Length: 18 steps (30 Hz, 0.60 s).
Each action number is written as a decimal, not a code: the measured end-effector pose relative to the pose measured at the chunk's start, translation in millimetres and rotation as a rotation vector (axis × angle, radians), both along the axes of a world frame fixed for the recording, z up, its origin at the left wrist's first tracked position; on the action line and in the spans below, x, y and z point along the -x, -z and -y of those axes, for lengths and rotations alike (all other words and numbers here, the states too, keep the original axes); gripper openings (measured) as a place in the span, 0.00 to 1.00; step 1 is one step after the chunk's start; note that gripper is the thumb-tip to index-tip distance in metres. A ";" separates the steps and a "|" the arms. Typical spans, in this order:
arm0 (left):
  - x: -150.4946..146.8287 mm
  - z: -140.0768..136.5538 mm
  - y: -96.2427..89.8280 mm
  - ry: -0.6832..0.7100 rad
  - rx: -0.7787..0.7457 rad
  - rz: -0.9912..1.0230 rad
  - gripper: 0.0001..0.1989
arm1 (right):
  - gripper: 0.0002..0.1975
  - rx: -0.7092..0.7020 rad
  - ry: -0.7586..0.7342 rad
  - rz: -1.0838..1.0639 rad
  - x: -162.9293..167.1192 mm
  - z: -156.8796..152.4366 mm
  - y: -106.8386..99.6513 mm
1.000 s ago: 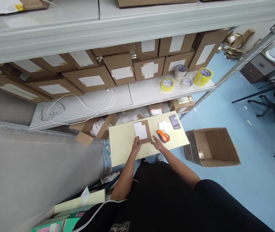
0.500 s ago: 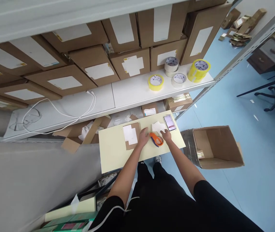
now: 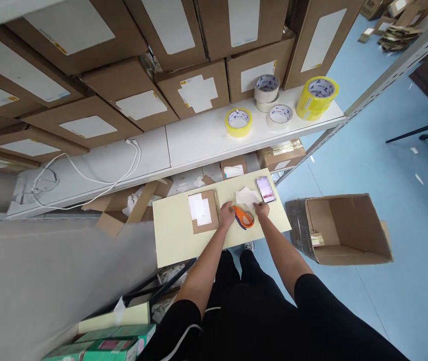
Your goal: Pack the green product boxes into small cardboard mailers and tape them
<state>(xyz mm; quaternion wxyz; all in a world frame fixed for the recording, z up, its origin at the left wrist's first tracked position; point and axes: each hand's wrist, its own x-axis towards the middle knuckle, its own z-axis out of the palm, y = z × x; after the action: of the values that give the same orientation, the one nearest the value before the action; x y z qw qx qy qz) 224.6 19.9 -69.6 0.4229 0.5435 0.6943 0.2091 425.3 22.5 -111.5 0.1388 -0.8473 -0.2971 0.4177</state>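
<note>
My left hand (image 3: 227,214) is over the cream board (image 3: 172,230), fingers apart and holding nothing, beside an orange and blue ring-shaped tool (image 3: 244,217) that looks like a hand-held tape dispenser. A flat brown carton (image 3: 205,225) with white labels lies just left of this hand. My right hand (image 3: 261,209) pinches the lower right edge of a white paper slip (image 3: 247,195), which rests on the board. Right above that hand lies a phone (image 3: 265,189) with its screen lit and partly pixelated.
Labelled cartons (image 3: 195,95) fill the shelf (image 3: 195,148) behind the board. A yellow tape roll (image 3: 238,131), white rolls (image 3: 280,123) and stacked yellow rolls (image 3: 316,100) stand there, with a white cable (image 3: 86,175) leftward. An opened carton (image 3: 349,230) sits on the floor at right.
The camera view has shifted slightly. My left hand has moved a little right, away from the flat carton and closer to the orange tool. My right hand stays at the paper's edge.
</note>
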 end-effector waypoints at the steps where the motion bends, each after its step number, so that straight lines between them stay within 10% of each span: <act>1: 2.8 -0.7 -1.8 -0.009 0.003 -0.010 0.22 | 0.12 -0.019 -0.037 0.015 -1.6 0.5 -3.8; 18: -21.6 -10.9 -65.0 0.241 -0.095 0.119 0.29 | 0.11 -0.157 -0.559 0.149 -12.3 -0.7 -86.1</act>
<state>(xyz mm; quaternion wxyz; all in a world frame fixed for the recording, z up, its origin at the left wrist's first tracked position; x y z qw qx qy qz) 246.2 30.8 -4.6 0.4592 0.6288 0.5872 0.2211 437.6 23.2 -25.5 0.0616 -0.7477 -0.5596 0.3521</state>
